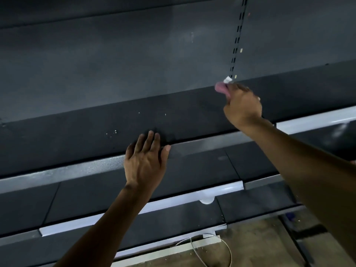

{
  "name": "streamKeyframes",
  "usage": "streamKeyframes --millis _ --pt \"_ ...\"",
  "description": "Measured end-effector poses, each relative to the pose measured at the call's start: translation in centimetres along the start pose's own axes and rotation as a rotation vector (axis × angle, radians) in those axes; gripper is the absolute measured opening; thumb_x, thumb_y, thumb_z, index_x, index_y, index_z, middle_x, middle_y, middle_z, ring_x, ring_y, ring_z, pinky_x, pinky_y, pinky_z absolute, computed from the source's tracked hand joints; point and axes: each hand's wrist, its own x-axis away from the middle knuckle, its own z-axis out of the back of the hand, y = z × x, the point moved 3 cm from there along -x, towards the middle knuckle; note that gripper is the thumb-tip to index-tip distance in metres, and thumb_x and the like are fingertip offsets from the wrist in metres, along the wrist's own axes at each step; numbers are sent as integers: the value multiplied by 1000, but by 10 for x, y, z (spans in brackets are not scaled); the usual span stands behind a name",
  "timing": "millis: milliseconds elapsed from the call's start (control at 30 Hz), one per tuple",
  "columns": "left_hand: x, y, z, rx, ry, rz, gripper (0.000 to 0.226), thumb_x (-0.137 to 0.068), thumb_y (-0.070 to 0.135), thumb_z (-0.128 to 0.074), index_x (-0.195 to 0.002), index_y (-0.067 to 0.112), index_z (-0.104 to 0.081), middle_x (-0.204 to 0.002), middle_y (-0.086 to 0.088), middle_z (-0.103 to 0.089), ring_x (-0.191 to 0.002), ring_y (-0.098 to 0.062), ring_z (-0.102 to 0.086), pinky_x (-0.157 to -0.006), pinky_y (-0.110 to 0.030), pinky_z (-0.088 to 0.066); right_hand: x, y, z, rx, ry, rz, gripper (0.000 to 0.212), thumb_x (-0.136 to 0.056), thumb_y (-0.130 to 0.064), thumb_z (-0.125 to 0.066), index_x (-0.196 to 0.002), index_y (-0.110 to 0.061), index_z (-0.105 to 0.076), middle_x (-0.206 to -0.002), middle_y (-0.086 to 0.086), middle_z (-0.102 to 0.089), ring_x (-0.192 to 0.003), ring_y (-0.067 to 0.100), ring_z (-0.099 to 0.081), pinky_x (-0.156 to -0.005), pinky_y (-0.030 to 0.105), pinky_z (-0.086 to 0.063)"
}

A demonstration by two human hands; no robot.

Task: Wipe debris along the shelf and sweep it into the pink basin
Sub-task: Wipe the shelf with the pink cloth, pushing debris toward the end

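A dark grey shelf (96,128) runs across the view, with small pale crumbs of debris (115,131) scattered near its middle. My left hand (146,160) rests flat on the shelf's front edge, fingers straight. My right hand (242,106) reaches to the back of the shelf and grips a pink cloth (221,87), blurred. A small white scrap (227,79) lies just beyond the cloth by the back wall. No pink basin is in view.
A slotted upright (238,35) runs up the back panel above my right hand. Lower shelves (134,182) with pale price rails (221,189) step out below. A white cable (194,247) lies on the brown floor (250,247).
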Motion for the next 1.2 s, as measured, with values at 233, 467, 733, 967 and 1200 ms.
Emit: streamKeyframes --millis 233,467,733,967,1200 --pt "1 -2 0 -6 1 -50 65 -99 53 -29 -130 8 -64 -134 -11 -63 -125 -33 -59 -99 -48 -47 45 -2 -31 175 -319 -286 64 -92 -22 -44 -149 -2 -23 -152 16 -29 -141 33 -23 -114 48 -19" --pt "5 -4 -5 -32 28 -81 62 -102 48 -31 -137 3 -55 -138 -15 -59 -128 -35 -54 -104 -50 -41 58 -54 -57 107 -315 -313 77 -87 -22 -47 -151 3 -12 -157 19 -17 -145 32 -15 -119 45 -12" --pt "10 -31 4 -13 24 -87 62 -103 48 -24 -143 10 -51 -147 -13 -51 -138 -34 -46 -112 -51 -36 69 -105 -83 -6 -334 -136 72 -89 -24 -45 -149 5 -18 -153 18 -26 -142 31 -22 -118 43 -17" --pt "14 -105 30 -49 -74 170 80 -95 64 -3 -156 19 -28 -162 -6 -27 -152 -25 -19 -123 -45 -14 75 -136 -94 -95 -349 -5 65 -91 -20 -44 -149 1 -25 -151 13 -31 -140 28 -25 -118 38 -17" --pt "23 -139 31 -9 -75 346 82 -92 64 -5 -153 21 -38 -158 -6 -37 -149 -28 -26 -122 -50 -11 83 -154 -87 -227 -297 59 44 -86 -10 -44 -125 -27 -57 -121 -11 -56 -123 18 -44 -87 33 -31"
